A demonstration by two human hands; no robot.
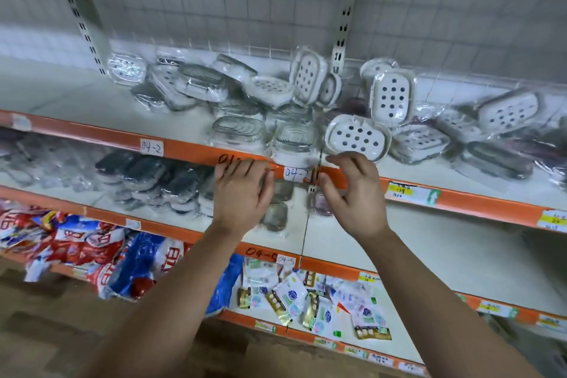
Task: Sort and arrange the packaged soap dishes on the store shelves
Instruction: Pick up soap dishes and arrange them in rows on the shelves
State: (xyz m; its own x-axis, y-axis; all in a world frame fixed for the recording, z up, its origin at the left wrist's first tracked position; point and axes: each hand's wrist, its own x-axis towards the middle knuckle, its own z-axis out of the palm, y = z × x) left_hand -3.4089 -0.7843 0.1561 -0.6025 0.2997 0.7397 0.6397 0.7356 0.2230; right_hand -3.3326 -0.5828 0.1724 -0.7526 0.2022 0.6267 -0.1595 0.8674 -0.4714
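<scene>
A jumbled heap of plastic-wrapped soap dishes covers the upper shelf; some are white with round holes, others clear or grey. One white holed dish lies at the shelf's front edge, just above my right hand. A clear dish sits left of it. My left hand hangs in front of the orange shelf lip, fingers relaxed, holding nothing. My right hand is raised with fingers loosely curved, empty, close below the white dish without touching it.
The shelf below holds rows of dark and clear packaged dishes on the left and bare board on the right. Lower shelves carry red-blue bags and small sachets. Metal uprights and a wire grid back the shelves.
</scene>
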